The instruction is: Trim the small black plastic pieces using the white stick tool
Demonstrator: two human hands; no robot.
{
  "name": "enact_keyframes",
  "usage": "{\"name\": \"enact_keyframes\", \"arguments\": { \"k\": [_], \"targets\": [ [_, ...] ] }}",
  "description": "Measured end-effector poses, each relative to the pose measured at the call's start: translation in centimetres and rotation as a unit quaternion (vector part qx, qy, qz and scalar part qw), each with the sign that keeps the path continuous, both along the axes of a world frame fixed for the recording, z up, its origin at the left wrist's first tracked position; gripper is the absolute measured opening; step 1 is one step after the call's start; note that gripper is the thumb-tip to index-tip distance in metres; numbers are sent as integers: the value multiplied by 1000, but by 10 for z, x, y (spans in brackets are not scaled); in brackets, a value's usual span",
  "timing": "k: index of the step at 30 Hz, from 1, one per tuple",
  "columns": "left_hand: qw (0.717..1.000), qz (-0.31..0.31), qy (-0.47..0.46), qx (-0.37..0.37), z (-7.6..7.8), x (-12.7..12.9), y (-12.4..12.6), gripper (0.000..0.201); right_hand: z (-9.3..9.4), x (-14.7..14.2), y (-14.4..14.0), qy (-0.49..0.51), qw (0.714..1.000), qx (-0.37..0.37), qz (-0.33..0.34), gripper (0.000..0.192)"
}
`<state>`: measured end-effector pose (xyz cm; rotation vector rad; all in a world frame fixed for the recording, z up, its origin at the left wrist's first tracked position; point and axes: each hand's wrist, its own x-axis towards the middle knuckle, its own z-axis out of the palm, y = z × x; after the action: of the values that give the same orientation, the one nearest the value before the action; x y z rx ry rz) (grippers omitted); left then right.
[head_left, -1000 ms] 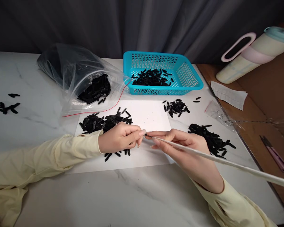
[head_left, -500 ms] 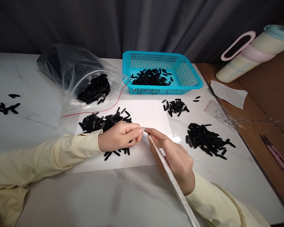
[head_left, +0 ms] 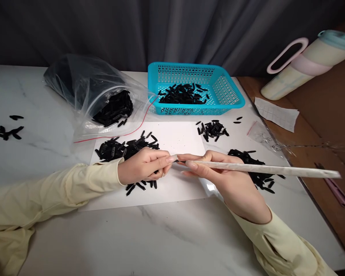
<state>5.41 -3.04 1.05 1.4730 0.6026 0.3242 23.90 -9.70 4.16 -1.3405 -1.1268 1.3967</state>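
My left hand (head_left: 146, 165) is closed in a pinch over the white sheet (head_left: 186, 138). What it pinches is mostly hidden behind the thumb and fingers. My right hand (head_left: 227, 176) grips a long whitish stick (head_left: 264, 169) with a thin dark tip, held nearly level and pointing left. That tip meets the left fingertips, where a sliver of something dark shows. Beneath and behind the left hand lies a pile of small, slim black pieces (head_left: 112, 148), some with holes along them.
A clear zip bag (head_left: 83, 80) of black pieces lies at the back left, beside a blue basket (head_left: 197, 69) holding more. Other black pieces form a small heap (head_left: 212, 130) and a larger one (head_left: 260, 174) at right. A tumbler (head_left: 301, 69), paper slip (head_left: 277, 114) and pink cutter (head_left: 337, 193) lie far right.
My right hand has turned, swinging the stick's far end from the lower right up to the right, so it lies nearly level. The left hand has hardly moved.
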Motion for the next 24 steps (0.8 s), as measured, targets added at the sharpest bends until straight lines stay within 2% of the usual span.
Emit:
{"name": "enact_keyframes", "arguments": {
  "k": [5, 18, 24],
  "targets": [
    [1000, 4, 3, 1, 3, 1, 0, 33, 7, -3, -1, 51, 997, -53, -11, 24],
    [1000, 2, 10, 21, 4, 0, -1, 31, -2, 0, -1, 65, 997, -34, 12, 18],
    [1000, -4, 8, 26, 4, 1, 0, 30, -4, 1, -1, 39, 998, -39, 17, 14]
  ]
}}
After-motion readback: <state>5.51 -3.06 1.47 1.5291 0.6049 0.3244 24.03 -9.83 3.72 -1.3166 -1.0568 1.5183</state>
